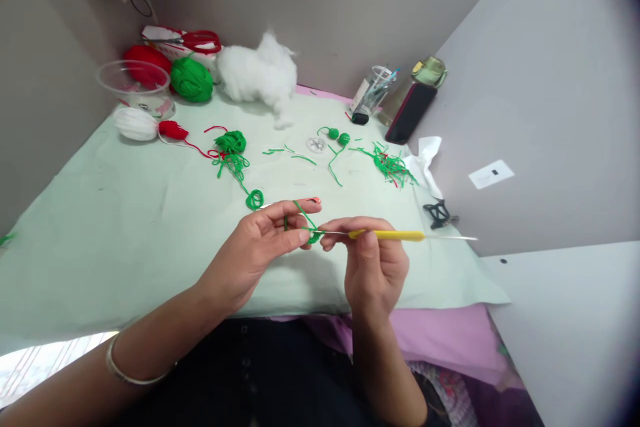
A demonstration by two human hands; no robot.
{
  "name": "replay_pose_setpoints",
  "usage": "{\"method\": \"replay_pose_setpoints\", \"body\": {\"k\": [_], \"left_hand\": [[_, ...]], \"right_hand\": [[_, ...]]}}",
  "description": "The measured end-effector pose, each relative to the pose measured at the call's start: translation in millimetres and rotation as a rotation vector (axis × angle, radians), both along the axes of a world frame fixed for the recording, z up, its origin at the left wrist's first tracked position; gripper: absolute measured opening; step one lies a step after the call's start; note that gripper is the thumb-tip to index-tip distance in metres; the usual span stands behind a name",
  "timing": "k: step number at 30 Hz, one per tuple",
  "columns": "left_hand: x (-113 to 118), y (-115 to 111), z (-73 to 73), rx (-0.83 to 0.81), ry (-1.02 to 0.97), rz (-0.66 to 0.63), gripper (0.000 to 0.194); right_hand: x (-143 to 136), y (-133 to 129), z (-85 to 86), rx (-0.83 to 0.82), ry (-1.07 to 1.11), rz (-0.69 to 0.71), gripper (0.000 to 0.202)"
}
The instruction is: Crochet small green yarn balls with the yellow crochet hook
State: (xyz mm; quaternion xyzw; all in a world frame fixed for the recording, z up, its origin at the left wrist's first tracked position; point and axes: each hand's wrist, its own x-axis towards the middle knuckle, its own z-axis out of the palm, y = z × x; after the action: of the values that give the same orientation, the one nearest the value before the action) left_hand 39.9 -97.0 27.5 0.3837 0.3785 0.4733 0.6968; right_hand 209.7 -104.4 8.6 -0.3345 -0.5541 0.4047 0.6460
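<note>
My left hand (273, 230) pinches a small piece of green crochet work (314, 236) between thumb and fingers. Its index finger is stretched out, with green yarn (306, 215) running over it down to the piece. In my right hand (375, 257) is a crochet hook (390, 235) with a yellow handle, held level. The hook's metal tip meets the green piece, while its other metal end points right. A small coil of green yarn (255, 199) lies just beyond the left hand, joined by a strand to a loose green tangle (231, 150).
At the back left are a clear plastic tub (133, 90), a green yarn ball (192, 79), red scissors (200, 41) and white stuffing (257, 72). Two green crocheted balls (343, 139) and yarn scraps (393, 166) lie mid-table. A phone (413, 112) leans on a bottle (430, 72) at right.
</note>
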Motion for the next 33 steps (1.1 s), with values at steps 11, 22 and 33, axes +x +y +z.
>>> {"method": "replay_pose_setpoints", "body": {"k": [11, 22, 33], "left_hand": [[1, -1, -1.8, 0.054, 0.097, 0.041, 0.030], [2, 0, -1.0, -0.197, -0.236, -0.039, 0.039], [11, -3, -1.1, -0.068, -0.096, 0.072, 0.040]], "right_hand": [[1, -6, -3.4, 0.403, -0.439, -0.182, 0.028], [-7, -3, -3.2, 0.282, -0.339, -0.274, 0.024], [-16, -5, -9.4, 0.288, -0.449, -0.291, 0.034]]}}
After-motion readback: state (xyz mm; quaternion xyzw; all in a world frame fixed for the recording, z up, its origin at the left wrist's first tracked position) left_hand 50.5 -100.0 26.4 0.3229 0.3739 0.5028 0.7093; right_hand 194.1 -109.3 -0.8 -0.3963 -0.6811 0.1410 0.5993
